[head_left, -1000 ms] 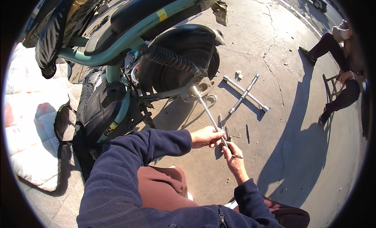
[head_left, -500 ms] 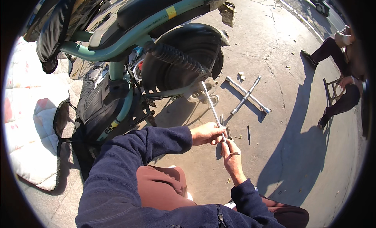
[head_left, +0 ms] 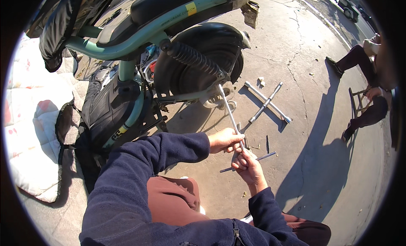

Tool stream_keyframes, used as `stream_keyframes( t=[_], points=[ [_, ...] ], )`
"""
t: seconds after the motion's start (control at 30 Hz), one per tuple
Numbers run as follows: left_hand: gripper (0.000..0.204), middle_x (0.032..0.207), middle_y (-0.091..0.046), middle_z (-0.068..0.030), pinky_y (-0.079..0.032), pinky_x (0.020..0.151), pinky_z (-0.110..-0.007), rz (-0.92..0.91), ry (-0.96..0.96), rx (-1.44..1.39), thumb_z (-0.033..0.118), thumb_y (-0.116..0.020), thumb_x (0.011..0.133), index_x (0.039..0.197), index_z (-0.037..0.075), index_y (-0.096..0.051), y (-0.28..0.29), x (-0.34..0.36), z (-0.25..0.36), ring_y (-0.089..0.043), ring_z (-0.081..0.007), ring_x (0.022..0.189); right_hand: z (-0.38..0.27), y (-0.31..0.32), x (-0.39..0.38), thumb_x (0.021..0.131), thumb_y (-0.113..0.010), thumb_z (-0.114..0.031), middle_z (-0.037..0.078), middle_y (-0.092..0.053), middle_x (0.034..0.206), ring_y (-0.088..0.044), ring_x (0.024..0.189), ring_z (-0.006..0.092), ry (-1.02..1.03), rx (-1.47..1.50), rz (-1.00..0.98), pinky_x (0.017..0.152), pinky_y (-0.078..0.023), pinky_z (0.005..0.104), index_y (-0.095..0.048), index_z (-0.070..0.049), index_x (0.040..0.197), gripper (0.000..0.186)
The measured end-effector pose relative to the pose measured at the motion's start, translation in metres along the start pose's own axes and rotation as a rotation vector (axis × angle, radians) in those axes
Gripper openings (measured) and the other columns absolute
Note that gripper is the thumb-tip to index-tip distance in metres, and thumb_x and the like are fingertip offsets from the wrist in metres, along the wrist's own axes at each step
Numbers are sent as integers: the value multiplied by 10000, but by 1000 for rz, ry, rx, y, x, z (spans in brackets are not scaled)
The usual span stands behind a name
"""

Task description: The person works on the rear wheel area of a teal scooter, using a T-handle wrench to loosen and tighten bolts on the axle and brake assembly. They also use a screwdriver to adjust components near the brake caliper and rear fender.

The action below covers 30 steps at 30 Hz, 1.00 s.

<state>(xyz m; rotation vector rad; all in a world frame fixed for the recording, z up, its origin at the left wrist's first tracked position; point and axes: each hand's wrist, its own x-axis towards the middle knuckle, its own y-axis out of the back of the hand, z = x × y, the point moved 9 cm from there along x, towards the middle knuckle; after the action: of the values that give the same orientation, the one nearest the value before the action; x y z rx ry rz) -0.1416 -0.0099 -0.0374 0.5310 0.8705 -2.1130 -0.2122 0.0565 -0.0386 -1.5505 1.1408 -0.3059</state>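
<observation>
A long silver T-handle wrench (head_left: 229,109) reaches from the wheel axle area of a pale green electric scooter (head_left: 139,42) toward me. Its far end touches the mount below the black coil shock absorber (head_left: 194,60). My left hand (head_left: 225,140) is closed round the near part of the shaft, thumb on top. Just beyond it, my right hand (head_left: 250,166) grips where the dark crossbar meets the shaft. That bar sticks out on both sides of the fist. The socket's fit on the fastener is too small to make out.
A four-way lug wrench (head_left: 266,103) lies on the concrete, with thin dark tools (head_left: 267,143) nearer me. Behind the shock is the black rear wheel (head_left: 182,72). A white quilted cover (head_left: 36,131) hangs at left. Another person (head_left: 372,83) sits at the right.
The crossbar has turned and now lies across my right hand, where only a short end showed before. My right hand has shifted its grip; the left has stayed on the shaft.
</observation>
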Motion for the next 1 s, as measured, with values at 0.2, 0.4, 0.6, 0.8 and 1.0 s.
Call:
stream_keyframes(
  t=[0.2,0.4,0.6,0.8,1.0],
  points=[
    [272,612,-498,14,-310,447,-192,-11,18,-95,272,-500,994,913,24,-575,2,-3,1,-406,-58,484,-35,-16,-4,949,-534,-174,0,-393,518,-409,427,176,483,-903,180,478,-371,299,-537,-30,937,145],
    [288,599,-464,33,-289,415,-201,-11,42,-30,333,-513,986,869,74,-557,-10,-10,-15,-383,-51,467,-25,-55,-7,858,-531,-99,29,-545,516,-581,439,192,651,-2453,221,482,-449,319,-481,-76,833,60],
    [270,602,-492,14,-325,411,-196,111,-115,-125,275,-433,1013,935,37,-536,-21,1,-1,-405,-63,448,-65,-76,-26,800,-578,-106,53,-565,836,-557,868,206,700,-2534,230,854,-387,368,-543,-93,919,124],
    [253,586,-460,19,-290,401,-207,99,-89,-136,272,-444,1007,943,36,-512,-25,4,6,-369,-61,445,-101,-33,-82,809,-675,-115,118,-566,980,-568,864,270,286,-1590,662,818,-449,399,-537,-6,997,257],
    [258,573,-383,61,-239,441,-203,84,-75,-184,267,-465,1001,904,47,-558,-25,-8,12,-296,-40,474,-14,-27,-21,1017,-420,-202,-11,-434,648,-455,606,115,-96,540,88,797,-462,325,-547,1,1113,258]
  ],
)
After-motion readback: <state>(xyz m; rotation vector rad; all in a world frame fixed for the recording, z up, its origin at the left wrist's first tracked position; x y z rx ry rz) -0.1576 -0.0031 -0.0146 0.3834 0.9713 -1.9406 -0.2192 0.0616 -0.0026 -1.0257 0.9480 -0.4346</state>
